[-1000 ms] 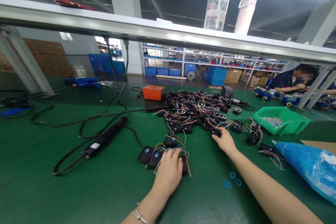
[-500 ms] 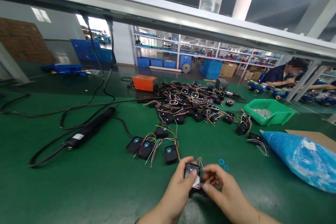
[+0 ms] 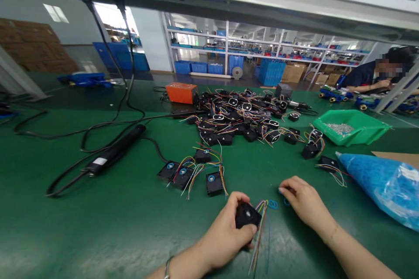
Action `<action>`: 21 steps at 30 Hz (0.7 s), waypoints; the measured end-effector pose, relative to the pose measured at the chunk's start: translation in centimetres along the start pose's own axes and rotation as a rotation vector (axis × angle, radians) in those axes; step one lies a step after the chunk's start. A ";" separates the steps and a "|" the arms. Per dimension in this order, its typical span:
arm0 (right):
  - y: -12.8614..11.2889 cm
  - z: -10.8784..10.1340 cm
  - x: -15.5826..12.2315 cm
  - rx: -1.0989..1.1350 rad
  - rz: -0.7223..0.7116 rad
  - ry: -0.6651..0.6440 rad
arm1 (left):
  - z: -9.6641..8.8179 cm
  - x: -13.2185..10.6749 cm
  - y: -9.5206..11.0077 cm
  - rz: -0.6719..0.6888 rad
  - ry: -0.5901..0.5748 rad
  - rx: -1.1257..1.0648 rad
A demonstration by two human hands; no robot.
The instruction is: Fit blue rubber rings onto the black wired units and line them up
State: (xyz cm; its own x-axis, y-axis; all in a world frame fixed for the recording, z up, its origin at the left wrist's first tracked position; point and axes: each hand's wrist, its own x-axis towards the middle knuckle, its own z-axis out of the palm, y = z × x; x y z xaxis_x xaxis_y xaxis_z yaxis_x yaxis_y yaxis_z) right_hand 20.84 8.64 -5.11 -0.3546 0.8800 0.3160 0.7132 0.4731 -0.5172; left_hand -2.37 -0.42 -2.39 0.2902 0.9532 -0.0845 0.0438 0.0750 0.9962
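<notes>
My left hand (image 3: 227,233) is closed around a small black module (image 3: 248,217) whose coloured wires (image 3: 259,231) trail down towards me. My right hand (image 3: 303,202) rests on the green mat with its fingers curled over the small blue rings (image 3: 273,204) lying there; what its fingertips pinch is hidden. Just beyond my left hand lie three black modules with blue centres (image 3: 183,175). A big heap of black wired modules (image 3: 244,120) sits further back in the middle.
A black electric screwdriver (image 3: 114,150) with its cable lies at left. An orange box (image 3: 181,93) stands behind the heap. A green bin of screws (image 3: 350,128) and a blue plastic bag (image 3: 386,187) are at right. Another person (image 3: 376,76) works at the far right.
My right hand has let go of the module and moved right onto the blue rings. My left hand keeps the module, turned over and lowered towards the mat.
</notes>
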 end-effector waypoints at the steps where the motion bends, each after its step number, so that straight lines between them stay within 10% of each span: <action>1: -0.1 -0.1 -0.1 0.009 0.000 0.027 | 0.0 0.0 -0.1 -0.001 -0.005 -0.023; 9: -0.6 -0.2 -0.4 0.025 0.016 0.068 | 0.1 0.3 -0.2 -0.022 -0.052 -0.127; 21: -9.4 2.1 -3.0 0.396 -0.089 -0.079 | -0.1 0.5 -0.6 -0.011 -0.094 -0.114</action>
State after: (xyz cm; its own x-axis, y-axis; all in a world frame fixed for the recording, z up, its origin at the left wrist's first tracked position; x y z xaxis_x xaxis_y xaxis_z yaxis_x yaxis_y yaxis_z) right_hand 13.90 1.59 -2.88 -0.4602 0.8284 0.3193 0.3954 0.5132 -0.7617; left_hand -2.31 0.03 -3.00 0.3784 0.9211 -0.0918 -0.0599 0.1233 0.9906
